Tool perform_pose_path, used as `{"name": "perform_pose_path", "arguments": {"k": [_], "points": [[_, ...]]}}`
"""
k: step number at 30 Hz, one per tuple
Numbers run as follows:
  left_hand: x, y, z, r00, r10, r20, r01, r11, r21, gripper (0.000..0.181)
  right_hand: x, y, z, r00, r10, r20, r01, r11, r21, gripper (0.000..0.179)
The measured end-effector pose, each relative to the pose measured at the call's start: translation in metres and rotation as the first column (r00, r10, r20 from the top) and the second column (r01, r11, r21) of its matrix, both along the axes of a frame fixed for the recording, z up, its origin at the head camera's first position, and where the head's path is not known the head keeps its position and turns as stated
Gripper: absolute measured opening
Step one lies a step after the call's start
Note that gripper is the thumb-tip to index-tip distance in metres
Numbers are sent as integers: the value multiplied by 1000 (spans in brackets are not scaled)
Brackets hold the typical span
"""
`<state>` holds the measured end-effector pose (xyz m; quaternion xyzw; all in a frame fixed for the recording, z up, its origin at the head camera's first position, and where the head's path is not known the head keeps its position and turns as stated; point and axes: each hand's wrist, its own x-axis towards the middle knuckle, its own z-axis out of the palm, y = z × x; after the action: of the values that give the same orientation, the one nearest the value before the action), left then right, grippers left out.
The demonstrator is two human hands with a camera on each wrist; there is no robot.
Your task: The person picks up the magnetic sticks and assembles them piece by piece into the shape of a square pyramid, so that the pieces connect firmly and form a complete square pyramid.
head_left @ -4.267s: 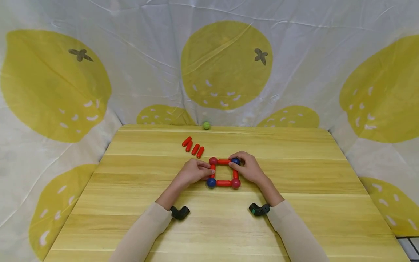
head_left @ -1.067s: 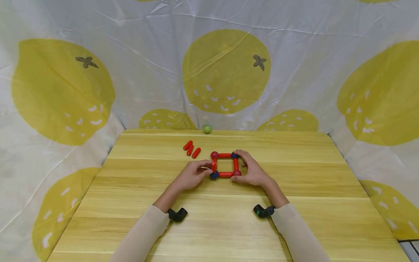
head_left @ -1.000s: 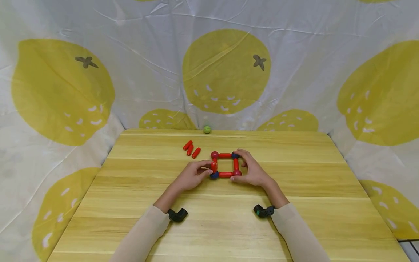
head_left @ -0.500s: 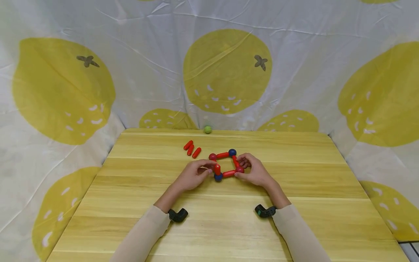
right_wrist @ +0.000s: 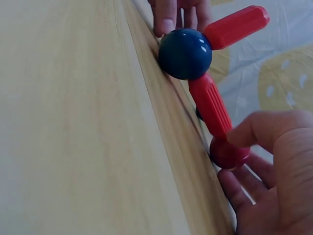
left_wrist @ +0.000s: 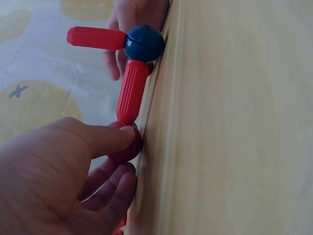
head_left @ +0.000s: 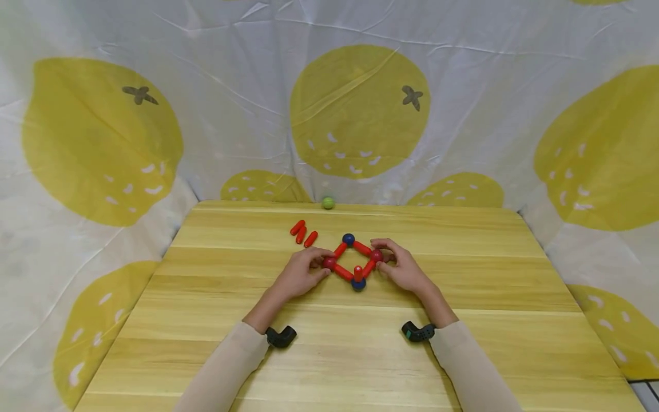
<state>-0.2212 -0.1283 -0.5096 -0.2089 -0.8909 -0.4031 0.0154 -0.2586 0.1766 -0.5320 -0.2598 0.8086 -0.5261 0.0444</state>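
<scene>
A square of red magnetic rods and balls lies on the table, turned cornerwise to the person. Its left dark red ball (head_left: 329, 262) is pinched between the thumb and fingers of my left hand (head_left: 301, 273). My right hand (head_left: 404, 269) holds the opposite dark red ball (head_left: 377, 255), thumb on top in the right wrist view. One red rod (head_left: 358, 273) stands up from the near blue ball (head_left: 358, 284), untouched by either hand. The other blue ball (head_left: 348, 239) forms the far corner.
Behind the left hand lie three loose red rods (head_left: 310, 239), two of them close together. A green ball (head_left: 328, 202) sits at the table's back edge, against a lemon-print cloth (head_left: 247, 131).
One loose rod was picked up and now stands on a blue ball. The left hand let go of it. The square has turned counterclockwise, and both hands have shifted to the dark red balls.
</scene>
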Motion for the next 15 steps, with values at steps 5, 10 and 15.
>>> {"name": "perform_pose_path", "arguments": {"k": [5,10,15], "points": [[1,3,-1,1000,8,13,-8,1000,-4,33,3,5,0,996,82,-43,-82,997,6,90],[1,6,-1,998,-45,38,44,999,17,36,6,3,4,997,72,-6,-71,992,102,111],[-7,-1,10,998,-69,7,69,997,-26,42,12,-2,14,999,45,-5,-44,995,84,105]]}}
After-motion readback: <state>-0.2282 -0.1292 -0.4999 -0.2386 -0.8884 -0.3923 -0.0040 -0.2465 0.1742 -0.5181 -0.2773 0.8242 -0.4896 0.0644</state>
